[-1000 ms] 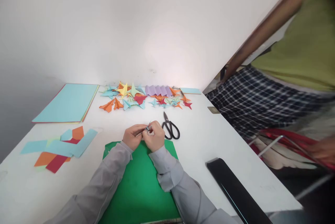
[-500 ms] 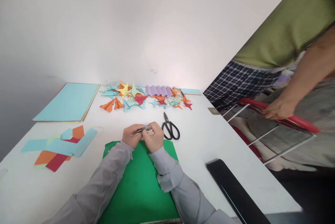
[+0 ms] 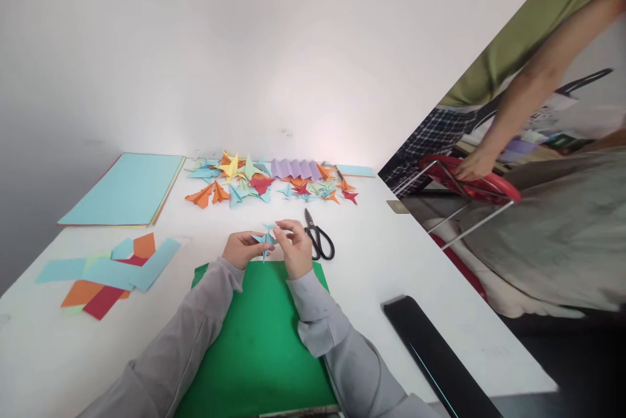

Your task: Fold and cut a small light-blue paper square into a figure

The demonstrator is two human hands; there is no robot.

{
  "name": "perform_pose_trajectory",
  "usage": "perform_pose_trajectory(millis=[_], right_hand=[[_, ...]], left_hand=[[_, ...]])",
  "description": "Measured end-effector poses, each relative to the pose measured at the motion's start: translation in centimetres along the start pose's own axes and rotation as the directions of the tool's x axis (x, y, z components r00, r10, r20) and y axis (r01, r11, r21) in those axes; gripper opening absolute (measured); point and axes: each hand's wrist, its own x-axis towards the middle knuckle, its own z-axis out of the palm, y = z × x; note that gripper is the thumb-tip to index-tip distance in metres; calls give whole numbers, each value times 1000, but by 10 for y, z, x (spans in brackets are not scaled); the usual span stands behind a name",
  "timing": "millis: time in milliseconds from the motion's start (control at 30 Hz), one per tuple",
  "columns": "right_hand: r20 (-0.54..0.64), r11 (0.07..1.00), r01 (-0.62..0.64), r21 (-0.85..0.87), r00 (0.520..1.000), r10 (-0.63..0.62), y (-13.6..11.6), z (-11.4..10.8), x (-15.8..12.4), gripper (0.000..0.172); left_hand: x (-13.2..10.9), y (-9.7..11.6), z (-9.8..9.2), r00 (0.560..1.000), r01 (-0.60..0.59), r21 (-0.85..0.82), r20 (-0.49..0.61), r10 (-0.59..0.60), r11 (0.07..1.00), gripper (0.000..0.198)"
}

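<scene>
A small light-blue folded paper plane (image 3: 266,239) with spread wings is between my hands, above the far edge of a green sheet (image 3: 264,340). My left hand (image 3: 239,250) pinches it from the left side. The fingers of my right hand (image 3: 296,248) are closed at its right wing and tail. Just right of that hand lie scissors (image 3: 319,238) with black handles, blades pointing away. Beyond my hands, along the wall, lies a row of folded paper planes (image 3: 254,178) in several colours.
A stack of coloured paper (image 3: 127,190) lies at the back left, with cut paper pieces (image 3: 115,271) nearer. A purple pleated paper (image 3: 295,170) stands at the back. A long black object (image 3: 440,353) lies at right. Beyond the table, a person's hand (image 3: 476,165) holds a red stool (image 3: 493,190).
My hands have come slightly apart, and the blue plane between them now shows with its wings spread. The other person's hand and the red stool have moved left.
</scene>
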Motion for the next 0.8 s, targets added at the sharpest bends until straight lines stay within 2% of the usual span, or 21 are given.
perform_pose_trajectory(millis=[133,367,567,800], right_hand=[[13,992,-62,111,998,61,6,1,1,14],[-17,966,-177,189,983,184,-2,0,-1,22],[-80,972,-158,174,981,174,-2,-3,1,31],[-19,967,-172,187,984,179,-2,-2,0,23]], left_hand=[[-1,2,0,997,66,-6,35,-66,998,40],[-3,5,3,994,93,-53,69,-89,994,36],[-3,7,5,994,100,-102,50,-95,990,36],[-5,12,8,993,114,-130,14,-114,985,37]])
